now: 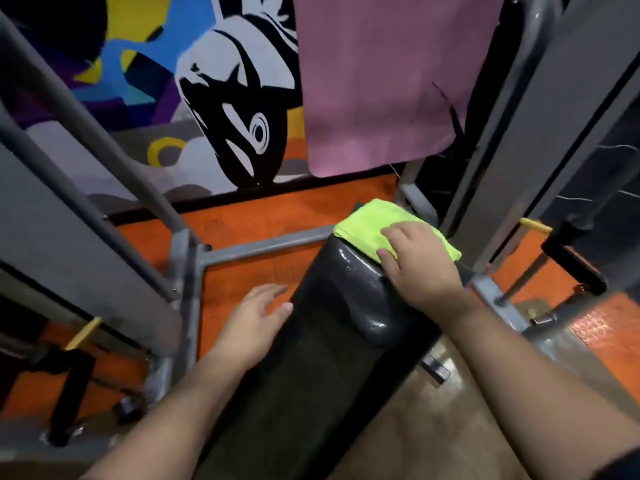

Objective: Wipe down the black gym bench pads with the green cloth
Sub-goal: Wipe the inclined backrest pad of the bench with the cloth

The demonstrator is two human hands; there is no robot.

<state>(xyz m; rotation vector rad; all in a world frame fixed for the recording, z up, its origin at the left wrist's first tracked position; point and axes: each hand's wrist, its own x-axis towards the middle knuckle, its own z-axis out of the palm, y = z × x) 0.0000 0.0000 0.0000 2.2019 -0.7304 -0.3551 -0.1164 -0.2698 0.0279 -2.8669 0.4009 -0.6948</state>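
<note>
My right hand (417, 263) lies flat, fingers spread, pressing the green cloth (388, 227) onto the far end of the black bench pad (332, 341), palm weight for scrubbing. Left hand (258, 315), open and holding nothing, braces the pad's left edge, likely for balance. Orange floor (270, 216) beyond.

The right hand (420, 268) lies flat on the green cloth (388, 230), pressing it onto the far end of the black bench pad (332, 341) (its surface glossy there). The left hand (254, 322) rests open against the pad's left edge, above the orange floor (242, 220)
</note>
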